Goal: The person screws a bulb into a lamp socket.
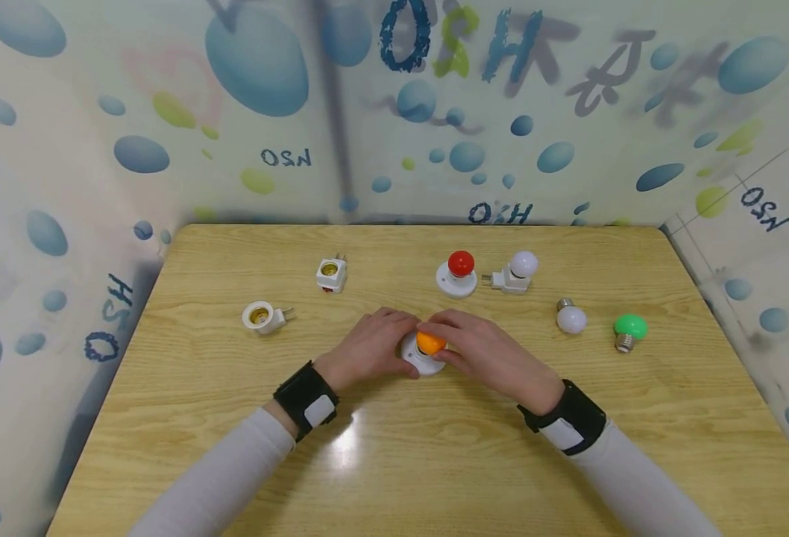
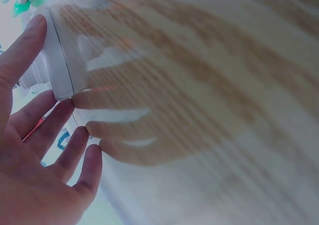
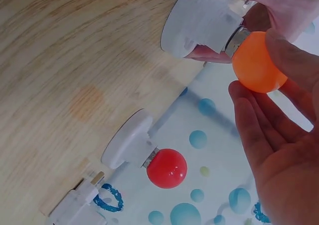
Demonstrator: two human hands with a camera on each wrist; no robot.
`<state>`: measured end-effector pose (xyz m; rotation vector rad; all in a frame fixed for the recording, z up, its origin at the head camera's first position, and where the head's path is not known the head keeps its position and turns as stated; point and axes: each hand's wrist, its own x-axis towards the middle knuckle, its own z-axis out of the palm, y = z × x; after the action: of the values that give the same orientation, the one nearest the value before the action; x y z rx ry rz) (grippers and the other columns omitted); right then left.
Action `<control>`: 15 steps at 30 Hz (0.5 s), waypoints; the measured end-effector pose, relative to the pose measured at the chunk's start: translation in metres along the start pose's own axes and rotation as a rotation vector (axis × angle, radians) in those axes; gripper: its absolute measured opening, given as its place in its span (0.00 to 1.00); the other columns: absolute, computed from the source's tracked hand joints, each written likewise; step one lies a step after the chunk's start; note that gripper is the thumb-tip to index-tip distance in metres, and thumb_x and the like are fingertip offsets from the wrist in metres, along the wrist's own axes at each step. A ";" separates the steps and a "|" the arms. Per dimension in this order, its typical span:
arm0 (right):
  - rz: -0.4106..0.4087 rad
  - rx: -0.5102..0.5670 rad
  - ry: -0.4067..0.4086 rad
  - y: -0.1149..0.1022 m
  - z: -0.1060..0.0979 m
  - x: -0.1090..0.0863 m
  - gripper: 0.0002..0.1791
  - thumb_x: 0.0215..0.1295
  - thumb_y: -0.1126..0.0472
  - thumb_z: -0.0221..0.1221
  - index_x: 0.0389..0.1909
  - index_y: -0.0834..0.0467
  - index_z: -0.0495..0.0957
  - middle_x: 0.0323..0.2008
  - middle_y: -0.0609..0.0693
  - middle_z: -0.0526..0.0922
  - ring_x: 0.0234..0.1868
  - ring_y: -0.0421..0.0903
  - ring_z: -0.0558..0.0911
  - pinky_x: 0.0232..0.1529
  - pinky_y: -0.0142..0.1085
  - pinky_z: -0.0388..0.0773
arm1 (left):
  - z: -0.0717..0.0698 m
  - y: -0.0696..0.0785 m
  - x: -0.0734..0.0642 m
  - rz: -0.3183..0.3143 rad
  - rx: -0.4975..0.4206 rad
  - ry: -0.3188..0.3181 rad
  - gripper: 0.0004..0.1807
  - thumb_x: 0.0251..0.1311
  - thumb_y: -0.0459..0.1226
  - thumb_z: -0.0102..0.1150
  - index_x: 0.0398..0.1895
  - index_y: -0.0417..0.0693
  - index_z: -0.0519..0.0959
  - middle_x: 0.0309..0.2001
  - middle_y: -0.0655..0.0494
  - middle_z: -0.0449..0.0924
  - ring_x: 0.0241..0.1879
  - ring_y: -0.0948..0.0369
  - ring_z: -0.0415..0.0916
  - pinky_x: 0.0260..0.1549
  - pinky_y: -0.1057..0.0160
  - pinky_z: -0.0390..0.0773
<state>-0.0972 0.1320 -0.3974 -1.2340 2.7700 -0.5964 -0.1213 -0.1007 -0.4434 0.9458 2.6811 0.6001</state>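
Standing in a round white base [image 3: 202,25] on the table [image 1: 435,477]: orange bulb [image 3: 256,63] | right hand [image 1: 485,350] pinches it between thumb and fingers | left hand [image 1: 373,347] grips the base's sides | beyond: red bulb [image 1: 461,263] | far right: green bulb [image 1: 631,327]

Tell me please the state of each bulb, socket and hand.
Orange bulb: in front socket, base partly showing
Front socket: occupied
Red bulb: in back socket
Back socket: occupied
Right plug socket: occupied, unplugged
Its white bulb: mounted
Other white bulb: loose, lying
Green bulb: loose, lying
Middle plug socket: empty, unplugged
Left plug socket: empty, unplugged
Left hand: grips front socket
Right hand: pinches orange bulb
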 end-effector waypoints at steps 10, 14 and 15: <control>-0.001 -0.035 0.019 -0.001 0.003 0.001 0.28 0.61 0.59 0.75 0.61 0.58 0.80 0.51 0.52 0.82 0.47 0.46 0.80 0.52 0.40 0.83 | -0.001 0.001 0.000 0.007 -0.008 0.006 0.40 0.52 0.54 0.79 0.66 0.48 0.77 0.64 0.53 0.78 0.65 0.48 0.70 0.59 0.44 0.74; -0.001 -0.047 0.029 -0.001 0.005 0.000 0.28 0.61 0.58 0.75 0.61 0.58 0.79 0.51 0.52 0.82 0.46 0.47 0.80 0.52 0.40 0.83 | 0.000 0.001 0.000 0.006 -0.001 0.001 0.40 0.52 0.54 0.79 0.67 0.48 0.77 0.65 0.53 0.78 0.65 0.48 0.70 0.59 0.45 0.74; -0.003 -0.054 0.032 -0.001 0.006 0.000 0.28 0.61 0.58 0.75 0.61 0.58 0.79 0.51 0.52 0.82 0.46 0.47 0.80 0.52 0.41 0.83 | 0.000 0.001 0.000 0.005 0.001 0.001 0.40 0.52 0.54 0.79 0.67 0.49 0.77 0.65 0.53 0.78 0.65 0.48 0.70 0.59 0.45 0.74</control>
<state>-0.0957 0.1296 -0.4025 -1.2500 2.8286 -0.5501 -0.1211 -0.1004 -0.4427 0.9528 2.6810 0.6001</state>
